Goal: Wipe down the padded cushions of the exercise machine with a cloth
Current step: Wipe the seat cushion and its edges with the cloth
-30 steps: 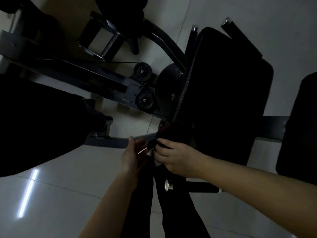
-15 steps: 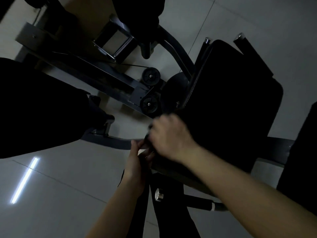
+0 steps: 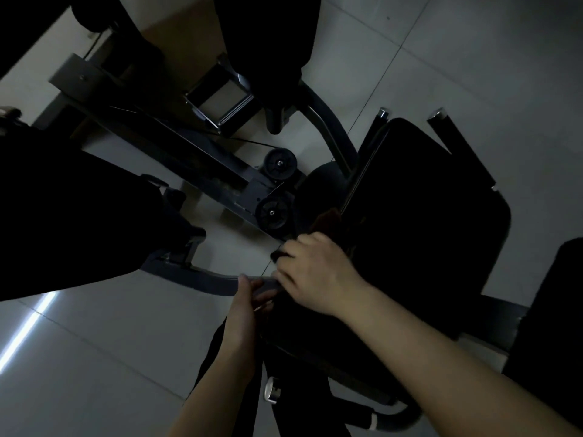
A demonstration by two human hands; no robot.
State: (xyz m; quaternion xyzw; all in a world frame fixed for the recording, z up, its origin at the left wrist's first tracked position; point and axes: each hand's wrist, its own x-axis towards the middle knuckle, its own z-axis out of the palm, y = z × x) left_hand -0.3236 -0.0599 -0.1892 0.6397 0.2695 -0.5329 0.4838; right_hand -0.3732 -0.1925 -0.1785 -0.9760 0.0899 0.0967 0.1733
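- Right hand (image 3: pixel 318 272) grip: fingers curled over a dark cloth (image 3: pixel 328 223), pressing it onto the near-left edge of the big black seat cushion (image 3: pixel 426 216); the cloth is so dark that only a brownish bit shows above the knuckles.
- Left hand (image 3: pixel 244 313) grip: thumb and fingers close around something thin just below the right hand; too dark to tell if it is a cloth end or a strap, so grasp state unclear.
- Likely reason for the two-hand setup: left steadies or tensions the loose end while right does the wiping along the cushion's side seam.
- Cushion sits tilted on the machine frame (image 3: pixel 195 171), with two black pulley wheels (image 3: pixel 273 212) just left of the cloth.
- Another black pad (image 3: pixel 63 222) fills the left side, well apart from both hands and, judging by the hand positions, not being wiped now.
- Pale tiled floor (image 3: pixel 94 357) is below; a chrome knob (image 3: pixel 272 394) is near the left forearm.
- Versus half a second ago: right hand has shifted further up and right along the cushion edge, cloth more exposed; the left hand is in much the same place.
- Versus one second ago: both hands were together at the cushion's lower corner, fiddling with the cloth.
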